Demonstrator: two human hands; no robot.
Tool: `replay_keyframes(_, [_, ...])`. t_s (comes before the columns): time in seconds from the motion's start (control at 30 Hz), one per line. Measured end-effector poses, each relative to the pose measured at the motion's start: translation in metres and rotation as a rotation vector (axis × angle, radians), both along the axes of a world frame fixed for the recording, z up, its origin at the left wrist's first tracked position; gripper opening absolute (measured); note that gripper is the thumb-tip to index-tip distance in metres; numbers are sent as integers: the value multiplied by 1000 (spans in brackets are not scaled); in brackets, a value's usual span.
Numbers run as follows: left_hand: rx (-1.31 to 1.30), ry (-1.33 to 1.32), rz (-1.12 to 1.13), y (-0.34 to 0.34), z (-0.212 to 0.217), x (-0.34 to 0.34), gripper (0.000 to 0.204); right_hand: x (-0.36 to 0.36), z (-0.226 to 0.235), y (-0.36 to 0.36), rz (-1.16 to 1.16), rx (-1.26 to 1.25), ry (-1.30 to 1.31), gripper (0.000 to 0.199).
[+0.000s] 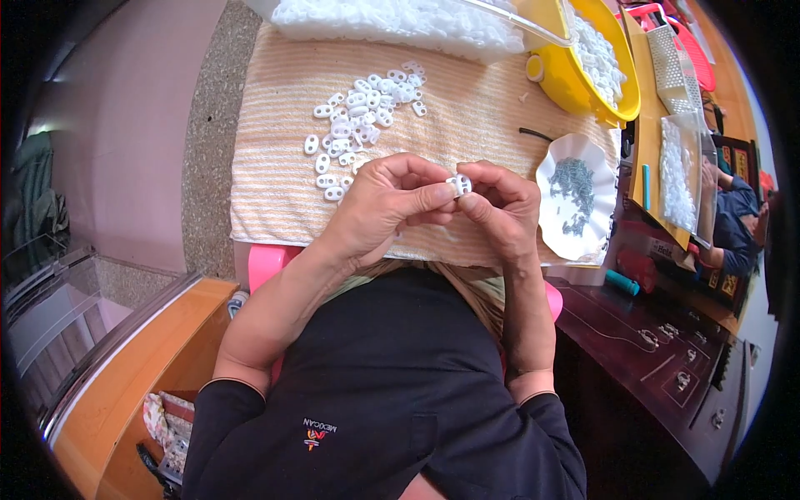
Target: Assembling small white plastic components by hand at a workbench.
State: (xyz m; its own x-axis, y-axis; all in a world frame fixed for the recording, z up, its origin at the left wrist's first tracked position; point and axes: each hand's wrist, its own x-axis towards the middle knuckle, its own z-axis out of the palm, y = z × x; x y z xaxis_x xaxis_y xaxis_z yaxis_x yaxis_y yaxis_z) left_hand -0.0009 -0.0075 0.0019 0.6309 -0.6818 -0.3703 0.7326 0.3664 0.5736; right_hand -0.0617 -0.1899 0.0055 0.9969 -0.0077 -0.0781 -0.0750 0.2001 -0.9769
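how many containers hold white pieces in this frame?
3. A clear bag at the top edge of the striped towel, a yellow bowl to its right, and a clear bag further right. Others may be hidden beyond the rim.

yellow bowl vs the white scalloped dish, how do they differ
The yellow bowl is deep and holds white plastic pieces; the white scalloped dish is shallow and holds small dark grey bits. The bowl sits farther from the hands, the dish right beside the right hand. Both rest at the striped towel's right edge.
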Motion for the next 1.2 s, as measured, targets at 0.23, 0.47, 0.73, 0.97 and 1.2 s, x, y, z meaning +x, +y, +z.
replay_keyframes(0.23, [-69,25,-23,0,1,0,14,5,0,3,10,-10,-111,31])
replay_keyframes(0.47, [-142,15,-47,1,-2,0,12,4,-2,5,16,12,-176,28])
replay_keyframes(0.73, [-182,-16,-26,2,-1,-4,10,0,5,9,-1,-8,-158,32])
replay_keyframes(0.97, [-194,4,-13,1,1,-7,10,0,8,9,19,-62,-218,27])
replay_keyframes(1.2, [-209,20,-18,0,1,-7,10,2,9,10,45,-71,-241,26])
